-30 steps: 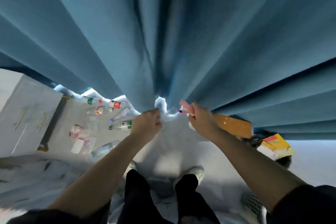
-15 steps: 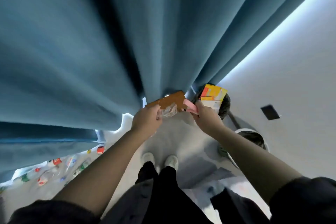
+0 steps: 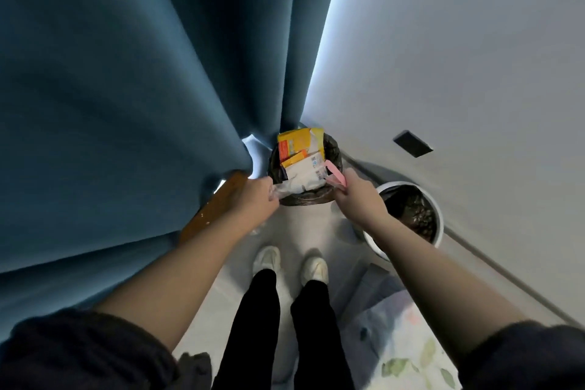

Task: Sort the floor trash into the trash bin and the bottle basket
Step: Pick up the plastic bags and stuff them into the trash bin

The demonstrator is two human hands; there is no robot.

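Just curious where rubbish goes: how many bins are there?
2. A dark-lined bin, full of packaging, stands ahead beside the curtain; a white-rimmed bin stands right of it, by the wall. Others may be hidden.

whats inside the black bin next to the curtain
A yellow and orange carton and white packaging stick up out of the trash bin, over its black liner. Anything beneath them is covered.
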